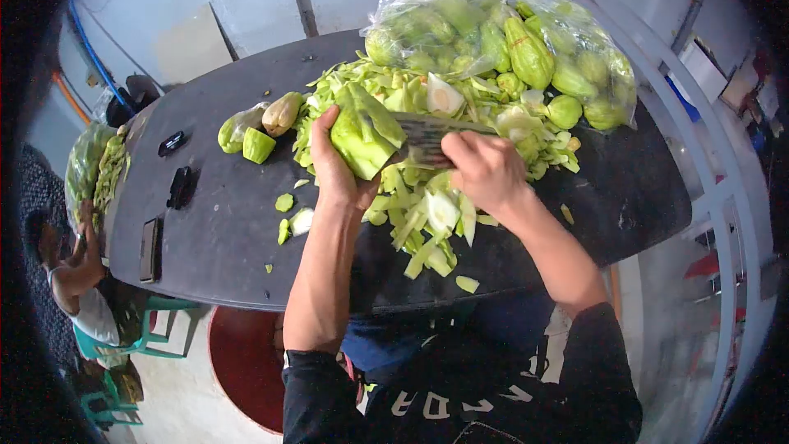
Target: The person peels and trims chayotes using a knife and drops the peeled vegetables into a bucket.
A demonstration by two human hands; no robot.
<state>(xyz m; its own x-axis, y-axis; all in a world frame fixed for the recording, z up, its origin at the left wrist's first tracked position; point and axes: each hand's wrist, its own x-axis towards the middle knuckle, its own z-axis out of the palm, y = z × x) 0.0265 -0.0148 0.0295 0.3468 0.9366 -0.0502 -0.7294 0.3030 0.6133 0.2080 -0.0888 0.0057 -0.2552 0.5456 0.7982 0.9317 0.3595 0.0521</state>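
Evidently, in the head view, the left hand is curled around a gourd, gripping it above the worktop. The right hand is closed in a fist on a knife, its blade, somewhat blurred, against the gourd's right side. Peelings heap up below and behind them. Beyond sits a clear bag full of gourds; three pieces lie left of the heap.
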